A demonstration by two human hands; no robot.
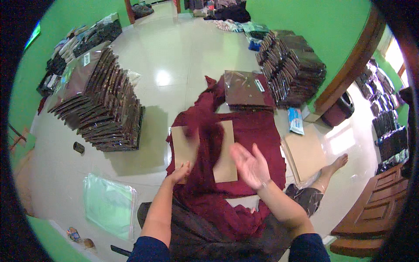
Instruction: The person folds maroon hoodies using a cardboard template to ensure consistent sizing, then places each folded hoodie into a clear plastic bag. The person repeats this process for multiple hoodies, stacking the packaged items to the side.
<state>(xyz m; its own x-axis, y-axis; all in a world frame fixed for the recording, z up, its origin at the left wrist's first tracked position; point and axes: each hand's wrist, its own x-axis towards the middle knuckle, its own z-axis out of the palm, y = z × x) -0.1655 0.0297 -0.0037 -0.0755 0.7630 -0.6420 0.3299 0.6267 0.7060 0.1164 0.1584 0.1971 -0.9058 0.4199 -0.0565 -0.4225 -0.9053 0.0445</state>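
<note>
A maroon garment point(257, 131) lies spread on the floor in front of me, its near part bunched against my lap. On it rests a tan cardboard sheet point(227, 161), crossed down the middle by a strip of the maroon cloth that is blurred by motion. My left hand point(179, 172) is at the cardboard's lower left edge, fingers closed on it; part of the grip is hidden. Over the right side of the garment, my right hand point(252, 167) is raised with fingers apart, palm showing and holding nothing.
A tall stack of bagged dark garments point(104, 105) stands left, another stack point(297, 70) at the far right. One bagged garment pile point(246, 89) touches the maroon cloth's far edge. Cardboard sheets point(305, 150) lie right, clear plastic bags point(109, 203) left. A person's leg point(325, 177) extends at right.
</note>
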